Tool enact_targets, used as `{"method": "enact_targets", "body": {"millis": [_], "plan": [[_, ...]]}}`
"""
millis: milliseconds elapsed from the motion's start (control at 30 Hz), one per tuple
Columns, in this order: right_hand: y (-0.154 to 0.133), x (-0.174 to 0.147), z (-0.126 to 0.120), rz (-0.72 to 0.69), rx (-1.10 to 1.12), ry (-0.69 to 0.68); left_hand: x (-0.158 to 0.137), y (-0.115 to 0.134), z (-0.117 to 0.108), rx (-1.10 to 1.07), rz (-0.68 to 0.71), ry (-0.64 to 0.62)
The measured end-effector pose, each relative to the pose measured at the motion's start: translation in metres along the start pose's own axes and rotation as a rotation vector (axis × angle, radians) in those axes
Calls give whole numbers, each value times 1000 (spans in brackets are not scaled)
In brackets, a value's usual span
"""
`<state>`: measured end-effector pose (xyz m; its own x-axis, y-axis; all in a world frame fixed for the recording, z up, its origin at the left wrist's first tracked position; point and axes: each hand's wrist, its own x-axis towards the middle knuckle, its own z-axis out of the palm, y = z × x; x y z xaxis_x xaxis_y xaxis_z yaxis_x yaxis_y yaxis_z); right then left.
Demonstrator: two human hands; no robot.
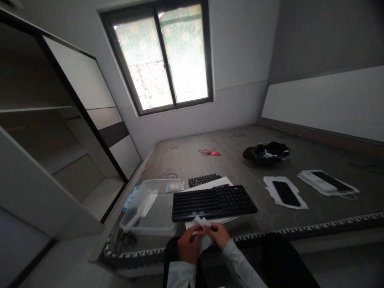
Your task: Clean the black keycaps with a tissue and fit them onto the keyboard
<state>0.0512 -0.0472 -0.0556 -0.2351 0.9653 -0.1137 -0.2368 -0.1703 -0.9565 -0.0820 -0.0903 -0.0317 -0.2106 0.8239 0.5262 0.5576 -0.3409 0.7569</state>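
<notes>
A crumpled white tissue [205, 243] is pinched between the fingers of my left hand [189, 246] and my right hand [220, 235]. Something small and dark shows between the fingertips, too small to name. Both hands are close together at the bed's near edge, just in front of a black keyboard [213, 202]. The keyboard lies partly on white sheets, one edge of which sticks out behind it. Behind it is a loose panel of black keys [204, 180]. To the left of my hands stands a clear plastic box [175, 229] with white paper inside.
A dark cap [249, 154] with small white items in it lies on the mattress [180, 160]. On the right, a phone [285, 193] rests on white tissue, and another phone [331, 181] lies beside a white case. A red packet [213, 153] is farther back. Black cables [127, 239] lie near-left.
</notes>
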Motion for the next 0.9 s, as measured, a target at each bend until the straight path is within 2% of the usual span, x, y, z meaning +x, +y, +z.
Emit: {"method": "enact_targets", "body": {"millis": [100,300,433,700,900], "plan": [[-2,-2,1,-28,1,-10,0,-3,0,47,-13,16],[-3,-1,2,13,28,-31,-3,-5,1,22,148,-24],[-5,-1,1,-32,0,13,-6,-7,3,28,212,-27],[3,2,-3,9,82,-4,-3,-2,1,41,201,-8],[7,4,-6,16,62,23,-2,4,0,81,120,-36]]}}
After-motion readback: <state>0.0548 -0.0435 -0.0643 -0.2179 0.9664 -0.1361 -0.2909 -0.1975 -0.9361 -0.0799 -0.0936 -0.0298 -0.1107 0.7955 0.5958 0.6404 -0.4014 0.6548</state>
